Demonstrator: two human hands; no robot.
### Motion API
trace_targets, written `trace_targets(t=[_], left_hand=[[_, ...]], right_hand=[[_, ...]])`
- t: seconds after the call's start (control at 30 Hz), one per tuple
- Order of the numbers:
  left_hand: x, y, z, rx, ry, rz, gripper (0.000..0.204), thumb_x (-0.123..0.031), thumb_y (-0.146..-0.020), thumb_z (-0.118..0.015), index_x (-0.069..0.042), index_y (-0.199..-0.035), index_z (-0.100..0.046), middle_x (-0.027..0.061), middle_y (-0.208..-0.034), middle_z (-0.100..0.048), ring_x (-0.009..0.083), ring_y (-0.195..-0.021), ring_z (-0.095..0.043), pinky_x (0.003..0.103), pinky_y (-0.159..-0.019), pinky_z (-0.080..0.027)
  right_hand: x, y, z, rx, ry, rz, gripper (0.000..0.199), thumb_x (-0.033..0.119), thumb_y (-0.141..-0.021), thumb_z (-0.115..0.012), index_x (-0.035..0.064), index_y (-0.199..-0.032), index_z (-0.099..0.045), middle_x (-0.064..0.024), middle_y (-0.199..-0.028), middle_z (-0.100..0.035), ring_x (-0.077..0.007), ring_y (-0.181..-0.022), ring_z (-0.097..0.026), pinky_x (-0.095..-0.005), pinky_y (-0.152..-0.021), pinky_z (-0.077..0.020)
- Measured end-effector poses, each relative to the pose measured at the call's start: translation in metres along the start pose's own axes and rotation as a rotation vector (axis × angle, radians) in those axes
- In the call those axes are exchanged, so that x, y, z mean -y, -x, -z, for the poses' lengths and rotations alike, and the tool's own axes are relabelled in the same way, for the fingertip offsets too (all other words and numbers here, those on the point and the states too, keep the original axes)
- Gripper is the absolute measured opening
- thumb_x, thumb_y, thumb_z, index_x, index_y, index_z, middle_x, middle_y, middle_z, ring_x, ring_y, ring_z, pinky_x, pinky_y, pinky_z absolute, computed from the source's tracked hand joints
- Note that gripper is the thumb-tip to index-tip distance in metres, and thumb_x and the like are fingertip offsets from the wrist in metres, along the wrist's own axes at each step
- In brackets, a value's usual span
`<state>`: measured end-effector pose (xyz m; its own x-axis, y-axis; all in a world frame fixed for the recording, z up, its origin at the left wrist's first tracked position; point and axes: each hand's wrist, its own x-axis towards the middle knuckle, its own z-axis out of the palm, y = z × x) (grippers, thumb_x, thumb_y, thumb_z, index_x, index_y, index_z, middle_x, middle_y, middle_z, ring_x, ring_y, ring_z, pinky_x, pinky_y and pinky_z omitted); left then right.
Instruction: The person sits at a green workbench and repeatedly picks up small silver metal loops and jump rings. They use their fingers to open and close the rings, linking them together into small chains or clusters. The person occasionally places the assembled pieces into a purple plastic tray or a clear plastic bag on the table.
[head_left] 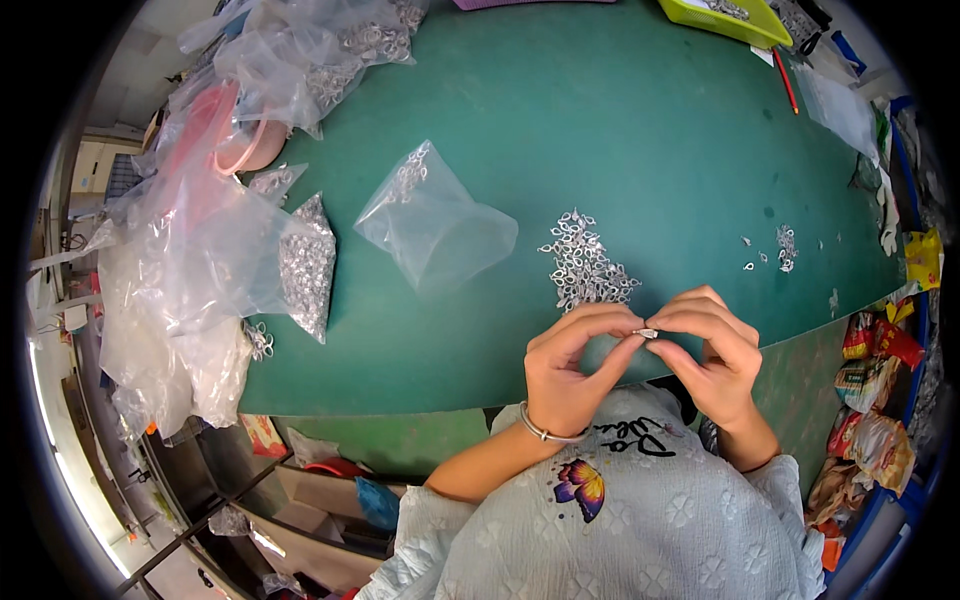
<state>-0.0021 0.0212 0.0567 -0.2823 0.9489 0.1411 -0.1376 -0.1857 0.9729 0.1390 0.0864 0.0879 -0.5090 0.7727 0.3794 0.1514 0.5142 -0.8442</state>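
Note:
My left hand (575,365) and my right hand (712,352) meet at the near edge of the green table. Between their thumbs and forefingers they pinch one small silver metal piece (647,333); its exact kind is too small to make out. Just beyond my left hand lies a pile of small silver loop-shaped metal pieces (588,262). A smaller cluster of silver bits (786,248) lies farther right, with a few loose ones beside it. A clear plastic bag (435,235) with some silver pieces in its far corner rests left of the pile.
Clear bags of metal parts (308,265) and a pink basket (250,145) crowd the table's left side. At the far right stand a yellow-green tray (730,22) and a red pencil (786,82). Snack packets (868,385) hang or lie beyond the right edge; an open drawer (320,510) is lower left.

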Motion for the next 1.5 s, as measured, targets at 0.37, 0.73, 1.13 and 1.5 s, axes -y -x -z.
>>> trace_targets(t=[0.37,0.73,1.13,1.5], left_hand=[[-0.011,0.007,0.002,-0.041,-0.098,-0.184,0.033,0.015,-0.066,-0.064,0.008,-0.098,-0.057,0.0143,-0.084,-0.062,0.0196,-0.079,-0.061,0.029,-0.073,-0.048],[0.028,0.018,0.002,0.065,0.13,0.268,0.026,0.007,-0.079,-0.055,0.004,-0.105,-0.055,0.0079,-0.092,-0.057,0.0116,-0.08,-0.056,0.024,-0.072,-0.047],[0.051,0.028,0.02,-0.029,0.592,0.783,0.014,-0.013,-0.089,-0.052,0.0,-0.09,-0.057,0.0088,-0.086,-0.061,0.0158,-0.075,-0.06,0.025,-0.065,-0.047],[0.057,0.032,0.034,-0.018,0.796,0.757,0.017,-0.001,-0.083,-0.047,0.001,-0.097,-0.055,0.0069,-0.088,-0.054,0.0144,-0.08,-0.052,0.026,-0.071,-0.045]], right_hand=[[0.01,0.003,-0.007,-0.002,-0.001,-0.006,0.018,-0.004,-0.063,-0.07,-0.0037,-0.08,-0.064,-0.0114,-0.079,-0.061,-0.0232,-0.071,-0.055,-0.0306,-0.063,-0.0436],[-0.016,0.025,-0.017,0.089,0.035,-0.25,0.016,-0.003,-0.067,-0.067,-0.0012,-0.08,-0.059,-0.0104,-0.077,-0.06,-0.0226,-0.072,-0.054,-0.0302,-0.065,-0.0431],[-0.047,0.022,-0.01,-0.001,0.239,-0.153,0.017,-0.001,-0.069,-0.065,-0.0011,-0.087,-0.064,-0.011,-0.077,-0.06,-0.0231,-0.072,-0.054,-0.0322,-0.066,-0.0429],[-0.075,0.005,-0.017,0.199,0.532,-0.098,0.012,0.001,-0.071,-0.062,0.0037,-0.082,-0.059,-0.0059,-0.09,-0.054,-0.0247,-0.085,-0.048,-0.0336,-0.075,-0.0374]])
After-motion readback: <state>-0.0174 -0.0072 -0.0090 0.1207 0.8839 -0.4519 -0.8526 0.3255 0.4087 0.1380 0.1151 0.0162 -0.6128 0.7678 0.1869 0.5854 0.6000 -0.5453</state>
